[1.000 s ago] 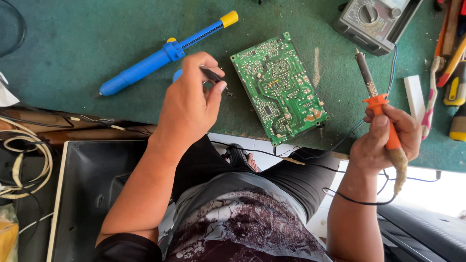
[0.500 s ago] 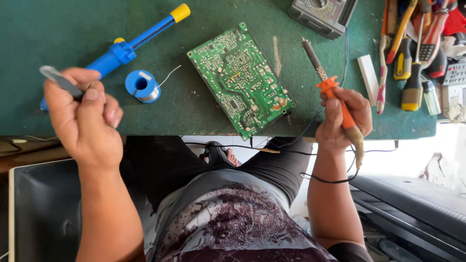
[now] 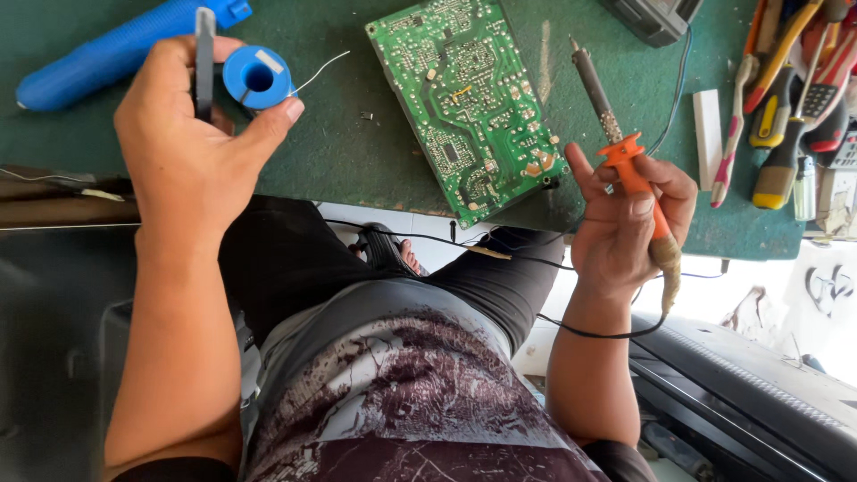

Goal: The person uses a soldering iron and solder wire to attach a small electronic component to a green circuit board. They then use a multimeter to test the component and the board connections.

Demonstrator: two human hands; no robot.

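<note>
Green felt is covering the bench [image 3: 357,152] you are working over, and your two hands are hovering at its near edge. Your left hand [image 3: 192,134] is closing around a slim dark tool [image 3: 204,62], probably tweezers, pinching it upright between the fingers, while your thumb is pressing on the rim of a blue solder spool [image 3: 258,78]. A thin wire [image 3: 320,70] is trailing off the spool to the right. Just beyond your left hand, at the far left, a blue desoldering pump [image 3: 116,54] is lying on the felt, touching or nearly touching the spool; you cannot tell which from here.

Your right hand [image 3: 629,223] is wrapping firmly around the orange handle of a soldering iron [image 3: 616,134], fingers curled shut on it, with the dark tip pointing away from you and slightly left. Its black cord [image 3: 607,335] is looping down beneath your wrist.

Between your hands, nearer the right one, a green circuit board [image 3: 469,98] is lying flat and skewed on the felt, solder side up, well apart from the iron's tip. To the far right, pliers and screwdrivers [image 3: 786,107] are piling up beside a white stick [image 3: 708,125]. A grey meter [image 3: 656,18] is sitting at the far edge.
</note>
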